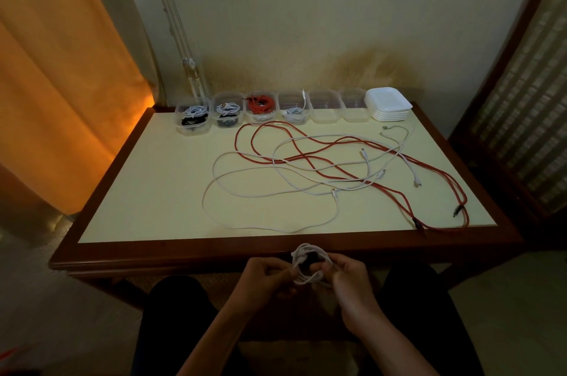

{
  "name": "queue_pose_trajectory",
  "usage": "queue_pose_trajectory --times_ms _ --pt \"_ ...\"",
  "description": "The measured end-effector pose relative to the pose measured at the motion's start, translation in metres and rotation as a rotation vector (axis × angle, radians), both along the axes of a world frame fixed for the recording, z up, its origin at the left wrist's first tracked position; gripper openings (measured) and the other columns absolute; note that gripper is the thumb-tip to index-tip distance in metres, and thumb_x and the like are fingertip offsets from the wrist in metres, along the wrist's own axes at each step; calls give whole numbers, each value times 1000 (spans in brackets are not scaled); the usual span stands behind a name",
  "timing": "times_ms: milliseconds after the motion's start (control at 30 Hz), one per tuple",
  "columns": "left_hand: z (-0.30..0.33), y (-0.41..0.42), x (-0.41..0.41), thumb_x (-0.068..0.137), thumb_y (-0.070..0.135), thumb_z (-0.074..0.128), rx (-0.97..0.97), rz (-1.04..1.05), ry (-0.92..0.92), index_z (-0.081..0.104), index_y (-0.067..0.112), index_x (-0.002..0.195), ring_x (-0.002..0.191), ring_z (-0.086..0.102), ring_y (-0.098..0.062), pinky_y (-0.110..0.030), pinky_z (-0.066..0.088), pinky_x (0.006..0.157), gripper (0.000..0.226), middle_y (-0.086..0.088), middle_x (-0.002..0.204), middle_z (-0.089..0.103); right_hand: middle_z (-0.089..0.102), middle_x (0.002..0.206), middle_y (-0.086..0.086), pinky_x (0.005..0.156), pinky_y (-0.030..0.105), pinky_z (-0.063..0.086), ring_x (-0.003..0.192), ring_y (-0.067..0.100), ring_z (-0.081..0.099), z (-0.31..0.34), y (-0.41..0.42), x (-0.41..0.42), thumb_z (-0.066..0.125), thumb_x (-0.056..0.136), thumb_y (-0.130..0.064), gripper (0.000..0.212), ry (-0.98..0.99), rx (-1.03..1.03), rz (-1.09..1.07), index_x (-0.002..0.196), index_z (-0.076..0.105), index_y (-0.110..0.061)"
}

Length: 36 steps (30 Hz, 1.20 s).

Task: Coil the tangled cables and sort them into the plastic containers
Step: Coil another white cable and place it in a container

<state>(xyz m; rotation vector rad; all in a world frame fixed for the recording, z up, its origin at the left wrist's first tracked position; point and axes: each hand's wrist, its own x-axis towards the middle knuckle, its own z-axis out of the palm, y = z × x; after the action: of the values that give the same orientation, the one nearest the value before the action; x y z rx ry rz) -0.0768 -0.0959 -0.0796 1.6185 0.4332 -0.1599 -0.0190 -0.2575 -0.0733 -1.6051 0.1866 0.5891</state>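
Both hands are gripping a small white coil point(310, 268) just off the table's near edge, the left hand point(266, 279) pinching one side while the right hand point(349, 280) is curling round the other, probably keeping the loops from springing apart. Red and white cables point(306, 167) are sprawling across the cream table point(147, 191); clear containers point(271, 108) are lining the stained wall point(306, 22), beside an orange curtain point(61, 68).

From my seat the dim light blurs a lot. My left hand point(266, 279) and right hand point(352, 282) cover parts of the white coil point(310, 265), so I cannot tell where its plugs sit. My forearms run off the bottom edge. The two leftmost containers point(193, 117) hold dark cables I cannot separate from shadow. The small plugs on the table point(153, 191) are too tiny to identify.
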Motion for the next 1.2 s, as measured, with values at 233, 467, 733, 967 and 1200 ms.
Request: queue_pose_trajectory --times_ms 233,467,733,967,1200 --pt "-5 -7 -12 90 12 65 73 0 -116 74 12 86 68 71 -20 -26 55 63 10 -5 76 74 70 95 20 58 24 54 85 26 67 -12 4 1 48 100 0 21 101 32 -176 102 67 6" --pt "-8 -16 -8 88 3 56 -402 181 324 74 2 84 57 56 -12 -22 43 51 19 -8 75 68 75 94 17 74 37 58 94 33 70 -8 10 -4 45 100 1 23 145 233 -176 106 67 -2" --pt "-5 -4 3 90 -4 58 -211 19 179 76 2 94 54 58 -11 -19 43 50 20 -6 71 69 73 99 23 75 37 58 99 34 70 -11 6 2 50 99 -3 21 202 250 -36 105 68 7" --pt "-13 -18 8 84 -15 45 -703 431 208 68 -7 103 96 66 -37 -43 54 83 32 -26 103 70 77 88 4 95 44 54 91 19 73 -11 11 3 61 97 -18 18 -21 -49 162 93 77 -12" --pt "-9 -15 8 95 3 36 -949 495 185 70 -6 104 92 67 -31 -40 48 88 36 -21 96 72 76 81 13 66 30 55 78 24 72 -4 13 9 60 95 -10 18 -71 -38 65 87 76 -7"
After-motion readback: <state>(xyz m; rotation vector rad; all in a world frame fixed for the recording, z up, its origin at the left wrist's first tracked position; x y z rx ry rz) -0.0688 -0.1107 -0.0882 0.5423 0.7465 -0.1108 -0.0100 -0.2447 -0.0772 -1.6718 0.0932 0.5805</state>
